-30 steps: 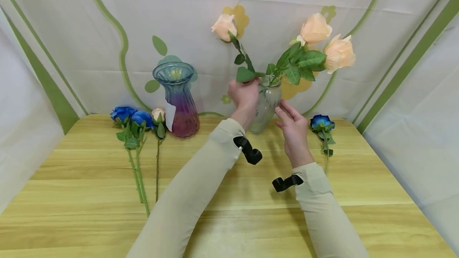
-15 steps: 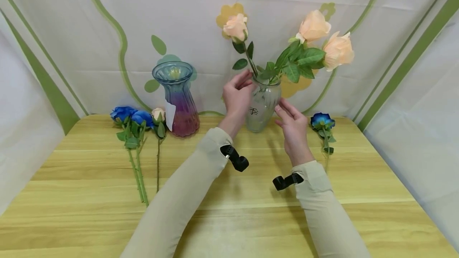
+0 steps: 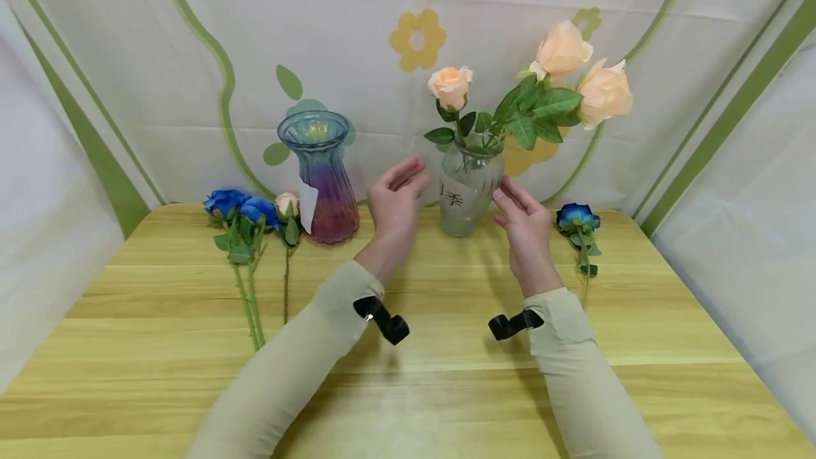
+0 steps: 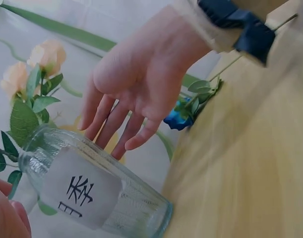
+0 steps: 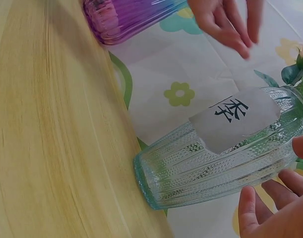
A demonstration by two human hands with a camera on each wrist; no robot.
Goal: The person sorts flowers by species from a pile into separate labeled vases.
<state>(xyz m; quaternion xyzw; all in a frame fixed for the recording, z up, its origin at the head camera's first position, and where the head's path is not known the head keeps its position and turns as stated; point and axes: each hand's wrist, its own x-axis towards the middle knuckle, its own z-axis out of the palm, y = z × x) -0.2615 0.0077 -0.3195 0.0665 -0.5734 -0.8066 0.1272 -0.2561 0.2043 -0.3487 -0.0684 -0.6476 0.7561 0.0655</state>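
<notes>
A clear ribbed glass vase (image 3: 486,177), with a white paper label (image 4: 82,188) bearing dark characters, stands upright at the back of the table. From its mouth rise a small peach rose (image 3: 450,87) on the left and two larger peach roses (image 3: 564,50) leaning right. My left hand (image 3: 395,207) is off to the vase's left, apart from it, fingers loosely bent and holding nothing. Beside the vase's right side is my right hand (image 3: 526,232), its fingers extended close to the glass; whether they touch it I cannot tell.
A blue-to-purple glass vase (image 3: 331,193) with a paper label stands left of my left hand. On the table (image 3: 440,381) to the left lie blue roses (image 3: 258,211) and one pale rose (image 3: 287,204). Another blue rose (image 3: 577,217) lies at right. A patterned cloth hangs behind.
The small peach rose has come to stand upright in the clear vase. My left hand has let go of it and drawn back left and down. My right hand has stayed beside the vase.
</notes>
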